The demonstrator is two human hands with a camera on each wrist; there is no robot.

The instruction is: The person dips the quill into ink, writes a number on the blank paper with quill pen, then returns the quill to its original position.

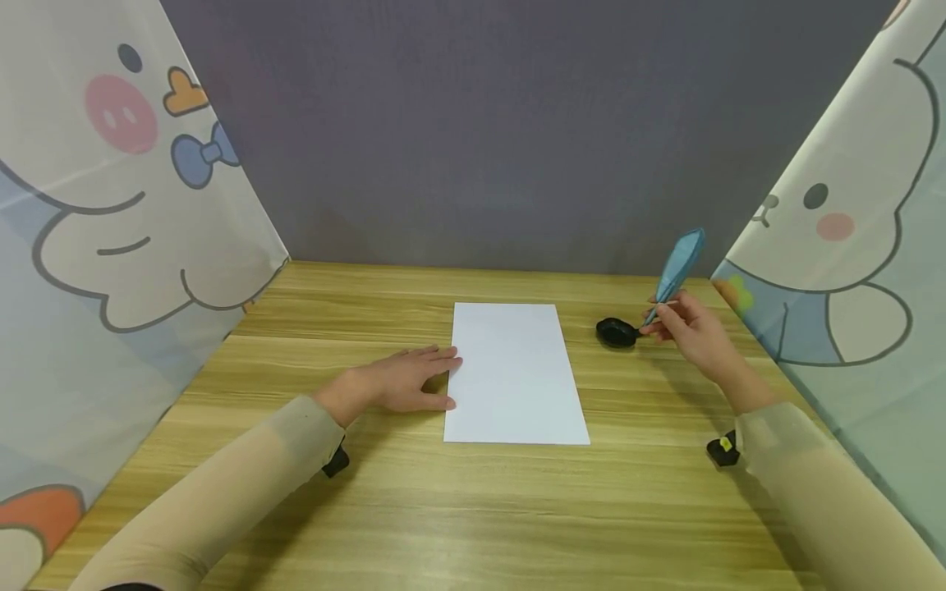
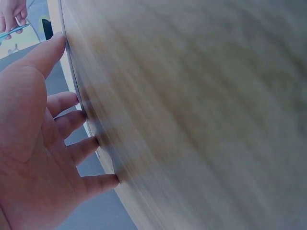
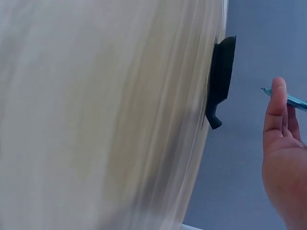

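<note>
A white sheet of paper (image 1: 513, 373) lies on the wooden table. My left hand (image 1: 414, 379) rests flat at its left edge, fingers spread, with thumb and fingertips touching the paper's side. In the left wrist view, the left hand's (image 2: 43, 134) fingertips meet the table surface. My right hand (image 1: 691, 328) pinches a blue feather-shaped pen (image 1: 678, 267), raised above the table with its feather end up. The pen's (image 3: 296, 101) fine tip shows past the fingers in the right wrist view. Just left of that hand sits a small black pen stand (image 1: 617, 332), apart from the pen tip.
A dark grey panel (image 1: 502, 139) rises behind the table (image 1: 473, 509). Cloths printed with cartoon animals hang on the left (image 1: 96, 189) and right (image 1: 850, 205) sides. The right forearm runs close beside the right cloth.
</note>
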